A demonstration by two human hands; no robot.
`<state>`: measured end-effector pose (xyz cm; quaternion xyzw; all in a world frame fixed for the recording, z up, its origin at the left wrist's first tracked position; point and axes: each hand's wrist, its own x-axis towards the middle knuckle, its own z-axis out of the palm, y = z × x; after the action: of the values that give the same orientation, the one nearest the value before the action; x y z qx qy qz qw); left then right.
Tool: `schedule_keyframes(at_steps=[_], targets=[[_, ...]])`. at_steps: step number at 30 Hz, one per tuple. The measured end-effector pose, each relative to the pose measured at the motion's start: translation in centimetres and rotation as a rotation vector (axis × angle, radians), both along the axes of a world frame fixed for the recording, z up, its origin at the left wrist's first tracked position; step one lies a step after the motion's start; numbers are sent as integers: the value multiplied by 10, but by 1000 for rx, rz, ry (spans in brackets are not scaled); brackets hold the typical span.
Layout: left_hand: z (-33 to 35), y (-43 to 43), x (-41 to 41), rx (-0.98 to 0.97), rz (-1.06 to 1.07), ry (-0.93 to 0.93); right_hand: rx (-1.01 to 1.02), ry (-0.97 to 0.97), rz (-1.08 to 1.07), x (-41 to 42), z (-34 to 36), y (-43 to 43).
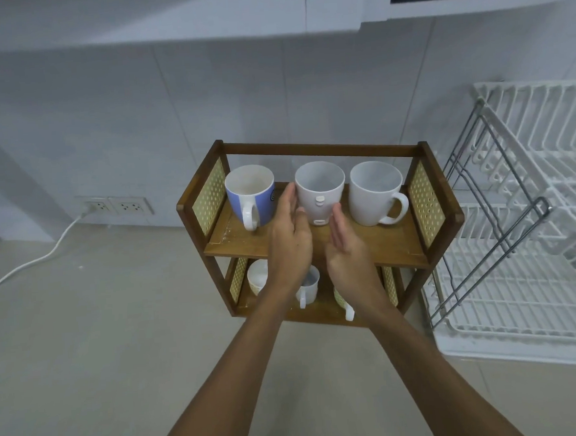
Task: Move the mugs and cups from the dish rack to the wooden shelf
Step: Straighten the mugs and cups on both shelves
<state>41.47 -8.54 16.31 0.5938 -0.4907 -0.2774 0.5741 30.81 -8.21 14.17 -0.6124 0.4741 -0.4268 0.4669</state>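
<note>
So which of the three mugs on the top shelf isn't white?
The left mug: its outside is blue, with a white handle. The middle mug and right mug are white all over.

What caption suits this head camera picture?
Both open hands, left hand and right hand, flank the middle white cup on the wooden shelf.

Two open bare hands, left hand [289, 233] and right hand [347, 248], palms facing, flanking a handleless white ceramic cup [319, 192] on the brown wooden shelf [318, 246]. Blue-striped mug [250, 196] left of them, white handled mug [376, 194] right; empty white wire dish rack [529, 223] farther right.
</note>
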Motion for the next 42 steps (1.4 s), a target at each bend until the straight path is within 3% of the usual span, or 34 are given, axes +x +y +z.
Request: schedule_keyframes(at_steps=[20,24,26,29,33,42], targets=[[-1,4,4,-2,-4,-52,14,24,26,5,12,11],[7,18,-12,-146,119,-125,-68,7,-65,-22,18,22],[10,22,-24,-213,64,-151,-154,33,-153,-41,23,26],[9,23,-47,-148,-82,-176,-231,112,-269,-63,28,23],[1,16,-73,-33,-146,-201,-163,97,-321,-69,25,10],[1,-11,-78,88,-189,-83,-80,-13,-249,-72,15,2]])
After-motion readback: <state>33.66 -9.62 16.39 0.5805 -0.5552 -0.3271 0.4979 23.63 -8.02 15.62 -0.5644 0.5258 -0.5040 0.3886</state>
